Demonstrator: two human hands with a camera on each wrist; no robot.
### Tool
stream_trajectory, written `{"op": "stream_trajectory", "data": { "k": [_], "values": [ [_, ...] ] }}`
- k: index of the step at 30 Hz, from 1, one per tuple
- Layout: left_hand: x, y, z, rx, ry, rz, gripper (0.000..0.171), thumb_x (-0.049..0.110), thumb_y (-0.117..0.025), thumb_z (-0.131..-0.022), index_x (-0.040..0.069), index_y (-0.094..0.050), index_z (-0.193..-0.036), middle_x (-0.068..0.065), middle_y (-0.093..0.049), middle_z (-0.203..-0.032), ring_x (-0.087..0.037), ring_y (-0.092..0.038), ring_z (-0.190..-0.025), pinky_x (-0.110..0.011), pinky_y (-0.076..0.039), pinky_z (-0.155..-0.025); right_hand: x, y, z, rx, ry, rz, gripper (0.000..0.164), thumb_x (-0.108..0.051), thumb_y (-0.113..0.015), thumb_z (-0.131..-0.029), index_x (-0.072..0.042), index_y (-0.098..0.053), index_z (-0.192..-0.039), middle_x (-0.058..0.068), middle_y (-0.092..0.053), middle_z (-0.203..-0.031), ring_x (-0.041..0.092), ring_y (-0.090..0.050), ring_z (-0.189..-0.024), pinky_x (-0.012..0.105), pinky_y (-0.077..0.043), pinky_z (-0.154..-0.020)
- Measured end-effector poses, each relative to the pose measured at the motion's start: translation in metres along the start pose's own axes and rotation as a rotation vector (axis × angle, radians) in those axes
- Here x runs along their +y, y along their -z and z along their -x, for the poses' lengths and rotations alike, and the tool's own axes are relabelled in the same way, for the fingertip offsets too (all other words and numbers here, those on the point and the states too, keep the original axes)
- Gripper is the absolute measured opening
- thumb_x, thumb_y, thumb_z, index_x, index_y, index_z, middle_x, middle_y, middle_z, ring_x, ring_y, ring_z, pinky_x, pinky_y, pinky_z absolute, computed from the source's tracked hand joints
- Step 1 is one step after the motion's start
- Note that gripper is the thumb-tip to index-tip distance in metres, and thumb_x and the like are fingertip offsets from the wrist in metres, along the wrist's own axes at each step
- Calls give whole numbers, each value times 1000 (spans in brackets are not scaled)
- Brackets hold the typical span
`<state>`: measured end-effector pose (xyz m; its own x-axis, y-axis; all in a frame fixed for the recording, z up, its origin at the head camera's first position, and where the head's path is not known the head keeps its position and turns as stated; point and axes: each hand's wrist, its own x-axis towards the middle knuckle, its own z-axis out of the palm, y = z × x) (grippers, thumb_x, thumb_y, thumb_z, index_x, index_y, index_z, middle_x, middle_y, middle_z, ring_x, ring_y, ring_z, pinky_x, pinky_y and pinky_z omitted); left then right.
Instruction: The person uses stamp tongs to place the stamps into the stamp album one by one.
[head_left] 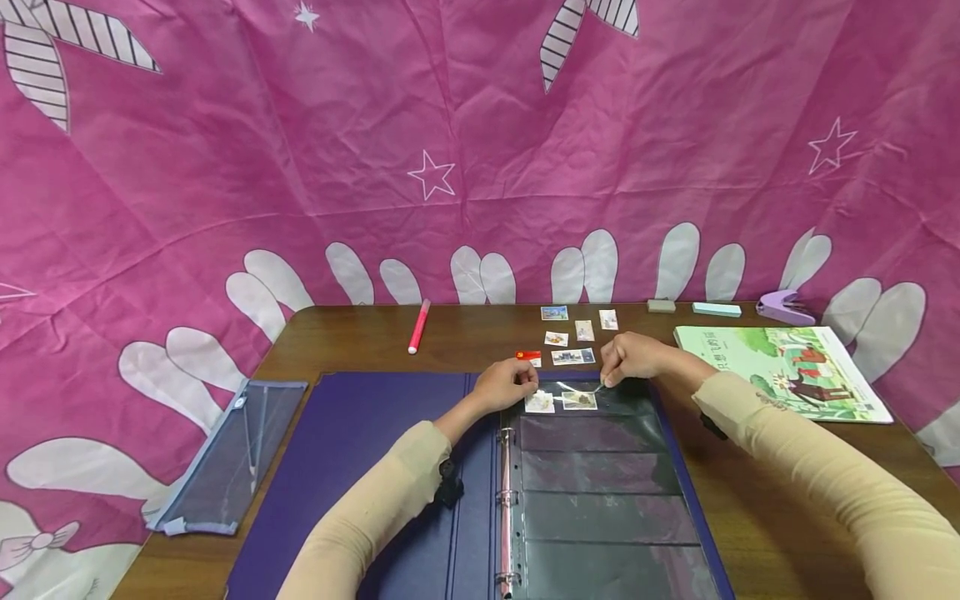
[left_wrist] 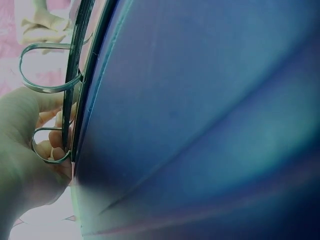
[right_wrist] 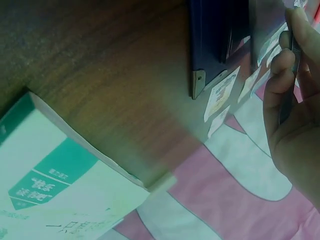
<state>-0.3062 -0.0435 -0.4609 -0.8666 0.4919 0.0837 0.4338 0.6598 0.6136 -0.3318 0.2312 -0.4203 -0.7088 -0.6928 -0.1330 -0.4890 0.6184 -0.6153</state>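
Observation:
A dark stamp album page (head_left: 611,477) with clear strip pockets lies in an open purple ring binder (head_left: 390,408). Two stamps, a pale stamp (head_left: 539,402) and a landscape stamp (head_left: 580,401), sit side by side at its top strip. My left hand (head_left: 505,386) pinches the page at its top left, beside the pale stamp; metal rings (left_wrist: 45,90) stand before that hand in the left wrist view. With my right hand (head_left: 632,358) I hold slim metal tweezers (right_wrist: 288,95), whose tips reach in over the landscape stamp.
Several loose stamps (head_left: 573,357) lie beyond the binder's top edge. A red marker (head_left: 419,327) lies at back left, a mesh zip pouch (head_left: 232,458) at left. At right are a green picture book (head_left: 780,371), an eraser (head_left: 661,306) and a purple hole punch (head_left: 784,307).

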Motion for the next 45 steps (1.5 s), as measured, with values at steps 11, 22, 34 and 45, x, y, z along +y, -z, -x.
{"op": "stream_trajectory", "data": {
  "k": [11, 22, 34, 45],
  "values": [
    [0, 3, 3, 4, -9, -7, 4, 17, -62, -84, 15, -64, -81, 2, -58, -73, -4, -42, -60, -18, -29, -56, 0, -1, 0, 12, 71, 26, 9, -9, -74, -72, -4, -76, -80, 6, -63, -70, -3, -45, -70, 17, -39, -66],
    [-2, 6, 2, 11, -13, -6, 4, 17, -63, -83, 16, -65, -80, 2, -59, -74, -4, -44, -62, -17, -31, -58, 4, 6, 2, 55, 58, -64, 20, -11, -74, -75, 1, -74, -91, 9, -67, -80, -3, -49, -67, 17, -41, -60],
    [-2, 9, 3, 10, -35, -23, 6, 15, -63, -85, 13, -66, -81, -1, -62, -75, -3, -44, -61, -17, -31, -58, 2, 0, -1, 326, -74, 168, 21, -21, -69, -81, -8, -74, -97, 9, -71, -94, 27, -63, -88, 35, -49, -73],
    [-1, 2, 2, -33, -44, 1, 6, 18, -68, -82, 12, -68, -84, -1, -67, -77, -1, -46, -60, -16, -35, -58, -22, -24, -48, 349, -178, 244, 21, -27, -69, -82, -11, -75, -95, 6, -72, -95, 24, -65, -90, 34, -51, -68]
  ]
}}
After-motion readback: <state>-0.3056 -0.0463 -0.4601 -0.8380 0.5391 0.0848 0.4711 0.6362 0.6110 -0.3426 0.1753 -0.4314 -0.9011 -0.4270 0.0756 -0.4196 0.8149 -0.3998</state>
